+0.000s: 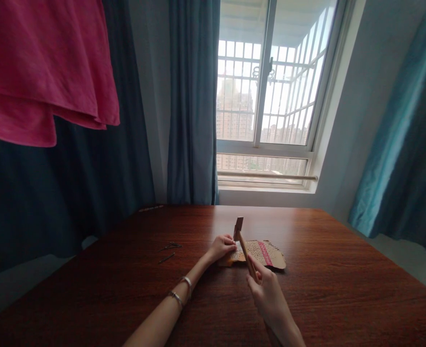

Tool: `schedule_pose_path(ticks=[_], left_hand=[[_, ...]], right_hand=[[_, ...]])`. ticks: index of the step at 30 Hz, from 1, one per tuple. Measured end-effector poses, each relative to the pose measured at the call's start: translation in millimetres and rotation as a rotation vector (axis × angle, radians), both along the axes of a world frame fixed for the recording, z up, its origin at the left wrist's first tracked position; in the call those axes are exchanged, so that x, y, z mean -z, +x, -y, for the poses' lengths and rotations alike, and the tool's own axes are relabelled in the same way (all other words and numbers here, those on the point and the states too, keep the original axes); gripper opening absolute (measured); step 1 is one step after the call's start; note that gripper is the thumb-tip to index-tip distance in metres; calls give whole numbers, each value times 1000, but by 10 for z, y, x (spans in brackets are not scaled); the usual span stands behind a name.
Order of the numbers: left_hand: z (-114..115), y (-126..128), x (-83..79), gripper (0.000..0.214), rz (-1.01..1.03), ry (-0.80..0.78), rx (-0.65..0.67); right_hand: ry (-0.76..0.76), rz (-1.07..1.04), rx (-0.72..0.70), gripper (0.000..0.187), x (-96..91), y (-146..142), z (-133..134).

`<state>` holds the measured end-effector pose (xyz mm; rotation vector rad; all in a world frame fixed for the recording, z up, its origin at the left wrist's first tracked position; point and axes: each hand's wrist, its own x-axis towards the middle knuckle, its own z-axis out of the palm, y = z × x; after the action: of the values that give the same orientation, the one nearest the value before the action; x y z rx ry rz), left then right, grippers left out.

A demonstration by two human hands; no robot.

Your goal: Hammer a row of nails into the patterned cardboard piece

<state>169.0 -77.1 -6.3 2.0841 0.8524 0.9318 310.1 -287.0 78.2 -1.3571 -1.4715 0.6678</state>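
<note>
A small tan board (270, 257) with rows of dots and a pink strip lies on the dark wooden table (343, 279). My right hand (268, 294) is closed around the wooden handle of a small hammer (242, 241), whose head is raised just above the board's left end. My left hand (220, 246) rests at that left end with its fingers pinched together right under the hammer head; what they pinch is too small to make out. Two bangles sit on my left wrist.
A few thin dark metal pieces (170, 250) lie on the table left of my left hand. A thin stick (151, 208) lies at the table's far left edge. Beyond are blue curtains (193, 106), a barred window (270, 91), and pink cloth (42, 67) hanging top left.
</note>
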Motion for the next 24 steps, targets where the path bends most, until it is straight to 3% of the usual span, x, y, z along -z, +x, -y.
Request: schedule_pose_path(ticks=[24], left_hand=[[53,6,-67,25,-42,-22,-19]], right_hand=[[3,-47,-32,54,38,-20,11]])
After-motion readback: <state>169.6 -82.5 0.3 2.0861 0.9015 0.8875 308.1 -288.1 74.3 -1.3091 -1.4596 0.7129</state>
